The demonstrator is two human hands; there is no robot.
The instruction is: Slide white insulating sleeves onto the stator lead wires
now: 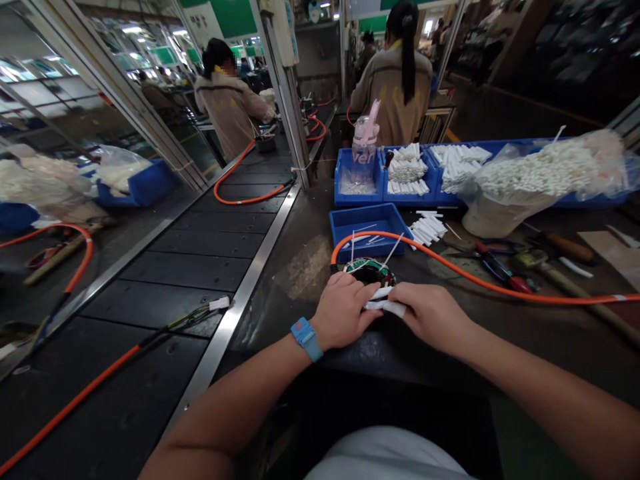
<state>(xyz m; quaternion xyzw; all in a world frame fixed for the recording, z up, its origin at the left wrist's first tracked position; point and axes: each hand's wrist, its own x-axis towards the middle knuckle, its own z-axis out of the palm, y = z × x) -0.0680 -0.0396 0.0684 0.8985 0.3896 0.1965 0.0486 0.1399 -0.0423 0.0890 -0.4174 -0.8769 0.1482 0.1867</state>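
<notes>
My left hand (345, 310) is closed at the near side of a round motor stator (370, 267), its thumb and fingertips pinching white sleeving (384, 305). From the right, my right hand (430, 313) grips the other end of that white sleeving between thumb and fingers. The stator shows a green and white winding ring with two thin white cable ties (393, 250) sticking up; its near part is hidden behind my hands. An orange cable (430, 250) leaves the stator's left side and arcs over to the right.
Behind the stator is a blue tray (370, 215). White tube pieces (427, 230) lie beside it; blue bins (360, 193) stand behind. Pliers (505, 267) and a hammer (575, 293) are at right. A conveyor (165, 287) with an orange cable runs left. Two co-workers (395, 87) are ahead.
</notes>
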